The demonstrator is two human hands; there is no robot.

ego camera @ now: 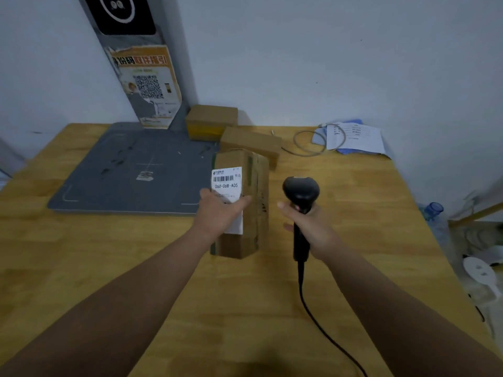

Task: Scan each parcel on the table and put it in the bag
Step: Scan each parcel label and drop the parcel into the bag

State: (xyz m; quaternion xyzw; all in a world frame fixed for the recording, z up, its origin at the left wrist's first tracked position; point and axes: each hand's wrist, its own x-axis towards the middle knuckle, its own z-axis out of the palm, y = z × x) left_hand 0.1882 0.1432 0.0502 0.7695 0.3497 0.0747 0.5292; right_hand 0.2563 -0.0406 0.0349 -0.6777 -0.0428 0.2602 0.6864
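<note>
L hand [220, 210]: fingers & thumb clamped round the tall brown cardboard parcel [254, 213], thumb across the lower part of its white barcode label [226, 180]. Can't tell if the parcel rests on the light wooden table [109, 268] or is lifted. R hand [307, 227]: fingers wrapped tight on the handle of the black handheld barcode scanner [300, 191], just right of the L fingers, head up, apart from the parcel. Its black cable [313, 308] trails back toward the person. Just beyond the L fingertips sits a low brown cardboard box [250, 142], w/ a yellow-taped brown box [211, 121] behind it. Left of the L fingers lies a flat grey mat [130, 170]. Well beyond the R fingers are white papers [353, 137].
</note>
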